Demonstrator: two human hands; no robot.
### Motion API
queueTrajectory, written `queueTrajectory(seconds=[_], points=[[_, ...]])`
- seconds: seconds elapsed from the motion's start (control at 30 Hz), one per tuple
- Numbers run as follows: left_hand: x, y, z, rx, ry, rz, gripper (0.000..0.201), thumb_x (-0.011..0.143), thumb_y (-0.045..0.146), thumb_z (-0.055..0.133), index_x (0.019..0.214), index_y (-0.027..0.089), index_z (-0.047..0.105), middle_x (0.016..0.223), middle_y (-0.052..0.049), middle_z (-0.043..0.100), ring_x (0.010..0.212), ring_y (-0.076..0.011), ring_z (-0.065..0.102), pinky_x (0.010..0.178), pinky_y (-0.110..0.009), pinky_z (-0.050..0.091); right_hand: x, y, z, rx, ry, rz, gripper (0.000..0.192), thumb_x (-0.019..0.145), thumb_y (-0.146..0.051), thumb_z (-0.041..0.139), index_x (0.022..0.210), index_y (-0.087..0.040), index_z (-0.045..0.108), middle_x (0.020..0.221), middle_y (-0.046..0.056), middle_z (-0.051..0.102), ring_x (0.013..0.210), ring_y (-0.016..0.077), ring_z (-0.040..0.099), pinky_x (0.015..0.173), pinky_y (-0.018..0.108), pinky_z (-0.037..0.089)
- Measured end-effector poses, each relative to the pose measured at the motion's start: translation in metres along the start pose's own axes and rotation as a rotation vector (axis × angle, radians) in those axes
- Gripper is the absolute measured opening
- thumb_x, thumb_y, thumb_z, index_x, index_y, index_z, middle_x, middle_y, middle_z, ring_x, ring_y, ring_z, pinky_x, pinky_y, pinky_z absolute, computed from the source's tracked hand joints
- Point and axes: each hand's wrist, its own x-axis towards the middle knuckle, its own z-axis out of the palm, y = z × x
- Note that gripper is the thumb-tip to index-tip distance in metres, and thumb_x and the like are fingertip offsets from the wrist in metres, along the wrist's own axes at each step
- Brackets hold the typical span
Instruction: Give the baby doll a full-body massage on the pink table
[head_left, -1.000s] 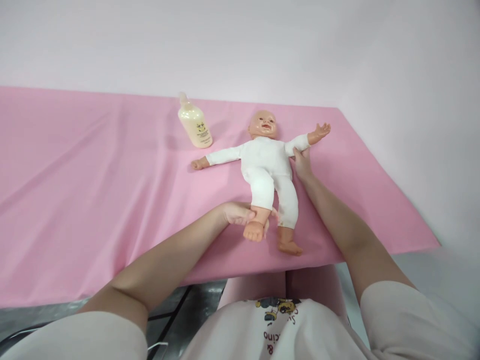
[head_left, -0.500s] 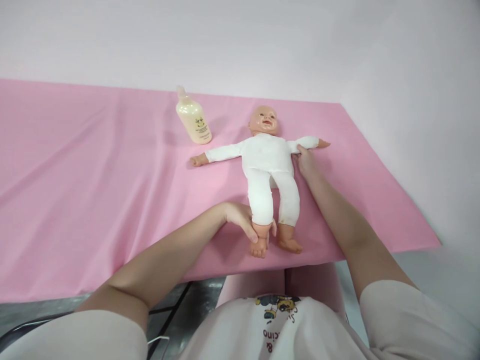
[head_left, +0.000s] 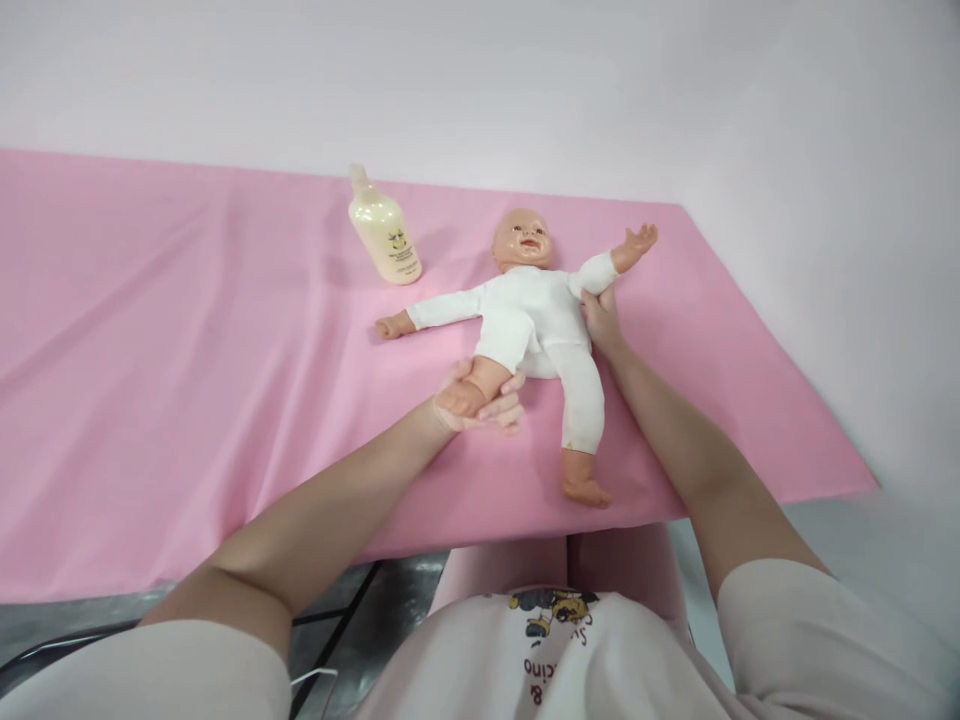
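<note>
A baby doll (head_left: 536, 310) in a white suit lies face up on the pink cloth (head_left: 187, 380) covering the table. The left hand (head_left: 480, 400) cups the doll's bare foot from beneath, fingers loosely curled around it, so that this leg is bent up toward the body. The right hand (head_left: 600, 318) grips the doll's upper arm at the sleeve, fingers closed on it, with the forearm angled upward. The doll's other leg lies straight. A cream lotion bottle (head_left: 382, 232) lies tilted near the doll's head, apart from it.
</note>
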Motion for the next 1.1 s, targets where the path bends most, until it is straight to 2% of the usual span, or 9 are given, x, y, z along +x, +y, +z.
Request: queueTrajectory(seconds=[0.07, 0.13, 0.23, 0.4, 0.57, 0.67, 0.83, 0.93, 1.1], points=[[0.002, 0.006, 0.005, -0.037, 0.058, 0.008, 0.064, 0.08, 0.084, 0.039, 0.072, 0.022, 0.05, 0.039, 0.006, 0.032, 0.04, -0.014, 0.035, 0.055, -0.034, 0.048, -0.002, -0.005, -0.001, -0.107, -0.094, -0.115, 0.042, 0.094, -0.049, 0.05, 0.13, -0.027, 0.053, 0.131, 0.009, 0.063, 0.126, 0.0261, 0.057, 0.116, 0.051, 0.041], [0.005, 0.012, 0.011, -0.059, 0.111, 0.04, 0.062, 0.091, 0.074, 0.033, 0.075, 0.018, 0.055, 0.042, 0.005, 0.035, 0.042, -0.0137, 0.036, 0.056, -0.032, 0.049, -0.003, -0.011, -0.002, -0.246, -0.211, -0.257, 0.039, 0.095, -0.048, 0.048, 0.127, -0.028, 0.058, 0.133, 0.01, 0.062, 0.129, 0.0286, 0.054, 0.117, 0.053, 0.037], [0.008, 0.015, 0.017, -0.082, 0.17, 0.08, 0.059, 0.098, 0.062, 0.031, 0.079, 0.014, 0.061, 0.045, 0.003, 0.039, 0.045, -0.0141, 0.038, 0.054, -0.03, 0.048, -0.002, -0.017, -0.005, -0.429, -0.348, -0.431, 0.036, 0.097, -0.043, 0.046, 0.125, -0.028, 0.064, 0.135, 0.01, 0.061, 0.133, 0.0309, 0.049, 0.118, 0.055, 0.034], [0.009, 0.014, 0.015, -0.025, 0.135, 0.088, 0.06, 0.099, 0.059, 0.032, 0.081, 0.011, 0.065, 0.046, 0.002, 0.041, 0.045, -0.0144, 0.039, 0.052, -0.029, 0.045, -0.003, -0.021, -0.006, -0.519, -0.362, -0.489, 0.037, 0.097, -0.033, 0.043, 0.126, -0.026, 0.064, 0.135, 0.012, 0.06, 0.131, 0.03, 0.05, 0.115, 0.053, 0.036], [0.009, 0.012, 0.01, 0.051, 0.046, 0.058, 0.056, 0.094, 0.062, 0.041, 0.084, 0.012, 0.064, 0.049, 0.001, 0.046, 0.047, -0.0153, 0.044, 0.058, -0.032, 0.048, -0.005, -0.025, -0.004, -0.444, -0.331, -0.415, 0.035, 0.094, -0.033, 0.047, 0.122, -0.025, 0.067, 0.133, 0.01, 0.061, 0.131, 0.0296, 0.051, 0.116, 0.053, 0.035], [0.006, 0.008, 0.006, 0.135, -0.101, 0.033, 0.054, 0.079, 0.066, 0.064, 0.09, 0.014, 0.065, 0.056, 0.0, 0.056, 0.053, -0.0162, 0.052, 0.068, -0.035, 0.052, -0.005, -0.028, -0.003, -0.296, -0.275, -0.296, 0.029, 0.091, -0.037, 0.056, 0.115, -0.029, 0.069, 0.129, 0.007, 0.064, 0.128, 0.0285, 0.053, 0.118, 0.051, 0.034], [0.002, 0.008, 0.002, 0.354, -0.427, -0.293, 0.064, 0.051, 0.053, 0.09, 0.099, 0.016, 0.068, 0.084, -0.011, 0.073, 0.077, -0.0255, 0.069, 0.075, -0.035, 0.055, -0.005, -0.027, 0.0, -0.019, -0.122, -0.063, 0.032, 0.084, -0.04, 0.066, 0.114, -0.029, 0.062, 0.123, 0.004, 0.066, 0.122, 0.0247, 0.057, 0.116, 0.046, 0.04], [0.004, 0.013, 0.008, 0.47, -0.563, -0.472, 0.058, 0.049, 0.041, 0.094, 0.098, 0.019, 0.07, 0.091, -0.011, 0.075, 0.088, -0.0294, 0.072, 0.078, -0.036, 0.057, -0.004, -0.023, -0.001, 0.047, -0.008, 0.002, 0.038, 0.085, -0.038, 0.063, 0.12, -0.027, 0.053, 0.125, 0.005, 0.063, 0.123, 0.0227, 0.057, 0.115, 0.045, 0.042], [0.007, 0.017, 0.021, 0.668, -0.595, -0.501, 0.052, 0.054, 0.025, 0.094, 0.101, 0.02, 0.073, 0.101, -0.007, 0.076, 0.1, -0.0275, 0.072, 0.089, -0.033, 0.058, -0.001, -0.018, -0.004, 0.161, 0.14, 0.135, 0.048, 0.083, -0.03, 0.057, 0.128, -0.03, 0.04, 0.133, 0.007, 0.058, 0.12, 0.0215, 0.06, 0.104, 0.044, 0.053]])
